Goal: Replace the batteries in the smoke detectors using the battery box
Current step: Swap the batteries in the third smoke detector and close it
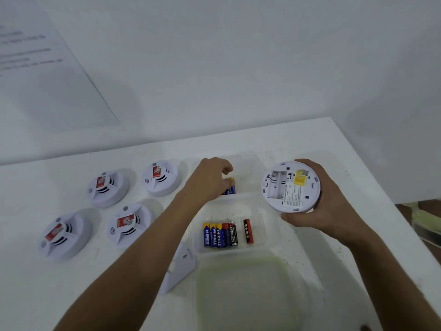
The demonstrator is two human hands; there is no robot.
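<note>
The right hand (pixel 317 206) holds one smoke detector (pixel 290 186) off the tabletop (pixel 310 139), back side up, its grip curled round the rim from the near and right edges. The open battery bay shows on the detector's left half, beside a yellow label, and appears empty, though the view is too small to be sure.

The left hand (pixel 210 179) reaches into the far compartment of the clear battery box (pixel 253 163), its fingers bent down onto a small cluster of batteries (pixel 230 186) there. The fingertips seem to pinch one, but they hide the contact, so I cannot tell whether the grip has closed on a battery or only touches it.

What the coming move turns on: those far batteries lie directly under the left fingertips, their long axes running roughly away from the person, and the detector's bay waits just to the right of the box. So the left hand is the nearer one to lift a battery and carry it rightwards (the right hand need only keep the detector steady and level).

A second row of batteries (pixel 220 234) lies in the near compartment, with a red one (pixel 248 231) slightly apart. Four other detectors, such as this one (pixel 161 177), sit face up on the left, and a detached cover (pixel 177 271) lies near the box lid (pixel 243 295)
</note>
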